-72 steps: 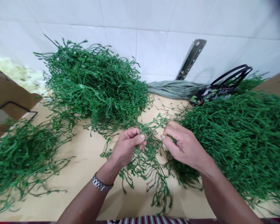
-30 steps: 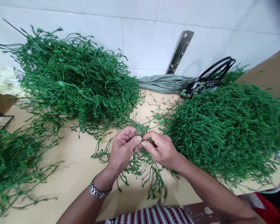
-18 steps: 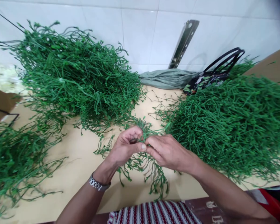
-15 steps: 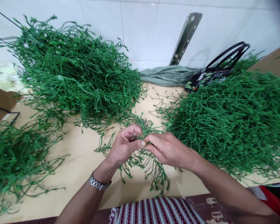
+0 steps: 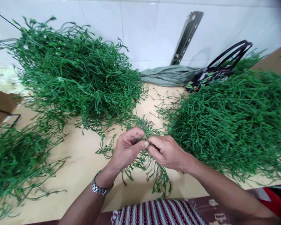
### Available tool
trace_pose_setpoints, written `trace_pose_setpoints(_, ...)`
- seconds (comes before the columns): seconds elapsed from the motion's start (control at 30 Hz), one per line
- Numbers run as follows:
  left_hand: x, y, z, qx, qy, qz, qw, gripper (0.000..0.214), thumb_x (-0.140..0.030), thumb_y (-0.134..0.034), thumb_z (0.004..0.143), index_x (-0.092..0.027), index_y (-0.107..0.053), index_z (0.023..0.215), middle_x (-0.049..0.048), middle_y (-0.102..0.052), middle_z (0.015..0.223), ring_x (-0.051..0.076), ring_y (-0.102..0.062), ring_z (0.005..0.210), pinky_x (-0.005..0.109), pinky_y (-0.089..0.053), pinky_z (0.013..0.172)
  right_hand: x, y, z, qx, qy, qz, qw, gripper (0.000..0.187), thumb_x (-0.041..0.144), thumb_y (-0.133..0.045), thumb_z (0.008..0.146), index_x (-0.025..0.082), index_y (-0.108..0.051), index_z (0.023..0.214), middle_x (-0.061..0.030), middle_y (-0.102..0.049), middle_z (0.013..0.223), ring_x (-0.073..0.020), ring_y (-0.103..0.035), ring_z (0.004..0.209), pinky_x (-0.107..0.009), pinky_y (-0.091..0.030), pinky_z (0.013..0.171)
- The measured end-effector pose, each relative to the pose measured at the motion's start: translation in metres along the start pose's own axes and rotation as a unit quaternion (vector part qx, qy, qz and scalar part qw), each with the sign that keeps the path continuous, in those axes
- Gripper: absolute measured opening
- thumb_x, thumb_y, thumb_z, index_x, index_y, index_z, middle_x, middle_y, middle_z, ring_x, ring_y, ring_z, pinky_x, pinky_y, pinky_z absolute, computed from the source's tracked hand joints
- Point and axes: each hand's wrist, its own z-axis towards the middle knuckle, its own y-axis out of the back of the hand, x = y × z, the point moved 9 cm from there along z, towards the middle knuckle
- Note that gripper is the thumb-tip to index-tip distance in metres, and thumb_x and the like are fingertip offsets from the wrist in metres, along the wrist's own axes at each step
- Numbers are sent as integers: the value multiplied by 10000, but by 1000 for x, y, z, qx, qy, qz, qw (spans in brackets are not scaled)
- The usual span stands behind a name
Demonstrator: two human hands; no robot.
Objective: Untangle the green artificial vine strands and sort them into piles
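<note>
Both hands meet over the middle of the table, fingertips almost touching. My left hand (image 5: 128, 145), with a metal watch on the wrist, pinches a green artificial stem between thumb and fingers. My right hand (image 5: 167, 151) pinches the same piece just to the right. The small join between the fingertips is hidden. Thin branching stem tips (image 5: 146, 123) stick up beyond the fingers. More loose green stems (image 5: 161, 181) hang or lie below and behind the hands; I cannot tell which of them belong to the held piece.
Large piles of green stems lie at the back left (image 5: 77, 75), on the right (image 5: 236, 125) and at the left front (image 5: 11, 162). Against the tiled wall are a grey-green cloth (image 5: 168, 76), a dark bag with black handles (image 5: 208, 75) and a slotted metal bar (image 5: 187, 37).
My hands have shifted very slightly to the right and down, keeping their pinch. The stem tip that pointed right above my right hand no longer shows there. The piles look unchanged.
</note>
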Motion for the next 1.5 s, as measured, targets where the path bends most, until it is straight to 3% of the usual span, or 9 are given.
trace_pose_setpoints(0.37, 6, 21, 5, -112, 39, -228, 966, 254, -79, -699, 548, -184, -510, 681, -102, -403, 409, 17, -240, 311, 111, -251, 276, 2, -10, 1, 124, -97, 363, 918, 126, 153, -450, 772, 154, -467, 647, 59, -383, 533, -46, -317, 462, -165, -263, 428)
trace_pose_setpoints(0.47, -3, 17, 4, -62, 55, -198, 977, 227, -117, -697, 587, -186, -527, 720, -92, -410, 442, 16, -230, 324, 120, -258, 283, 4, 20, -4, 101, -83, 266, 955, 133, 199, -447, 833, 155, -492, 715, 50, -406, 560, -51, -342, 476, -172, -278, 439)
trace_pose_setpoints(0.6, -14, 27, 2, -69, 44, -164, 983, 172, -132, -664, 657, -195, -533, 750, -85, -386, 452, 25, -270, 348, 116, -259, 317, 1, 114, -20, -59, -71, -3, 996, 141, 222, -448, 867, 167, -524, 762, 35, -470, 564, -67, -415, 482, -190, -318, 465)
trace_pose_setpoints(0.73, -11, 29, 7, -69, 45, -135, 987, 144, -159, -662, 672, -190, -543, 746, -75, -385, 454, 32, -295, 361, 126, -272, 330, -38, 174, -42, -97, -201, -353, 909, 188, 288, -447, 858, 191, -560, 742, 15, -535, 565, -106, -460, 477, -234, -310, 489)
trace_pose_setpoints(0.83, -2, 25, 10, -71, 66, -122, 988, 162, -178, -675, 661, -193, -535, 742, -74, -385, 448, 39, -313, 363, 129, -266, 331, -94, 167, -53, 0, -313, -472, 824, 226, 280, -405, 868, 197, -596, 781, -44, -629, 739, -167, -554, 602, -253, -304, 508)
trace_pose_setpoints(0.93, 4, 21, 10, -75, 82, -108, 988, 181, -196, -685, 655, -201, -531, 750, -72, -401, 451, 41, -327, 363, 130, -258, 336, -123, 146, -54, 46, -320, -497, 805, 257, 281, -377, 890, 165, -606, 897, -106, -622, 849, -204, -584, 742, -270, -359, 581)
trace_pose_setpoints(1.17, 6, 5, 10, -41, 90, -93, 991, 205, -207, -715, 628, -184, -564, 765, -45, -532, 576, 34, -383, 376, 151, -293, 356, -106, 170, -60, 33, -291, -482, 826, 366, 391, -450, 866, 181, -535, 1153, -104, -622, 970, -235, -583, 838, -320, -422, 677)
trace_pose_setpoints(1.33, 13, -11, 9, -16, 88, -109, 990, 194, -263, -715, 634, -172, -579, 738, -45, -515, 540, 37, -363, 364, 165, -272, 351, -72, 189, -56, -65, -216, -478, 849, 267, 359, -484, 855, 198, -629, 1011, -98, -639, 903, -230, -585, 795, -329, -429, 649)
trace_pose_setpoints(1.5, 19, -17, 8, 15, 72, -55, 996, 176, -305, -695, 670, -163, -610, 728, -57, -418, 492, 43, -341, 406, 183, -265, 396, -9, 147, -36, -147, -27, -192, 970, 143, 218, -512, 839, 213, -618, 935, -57, -632, 829, -175, -583, 784, -298, -461, 663)
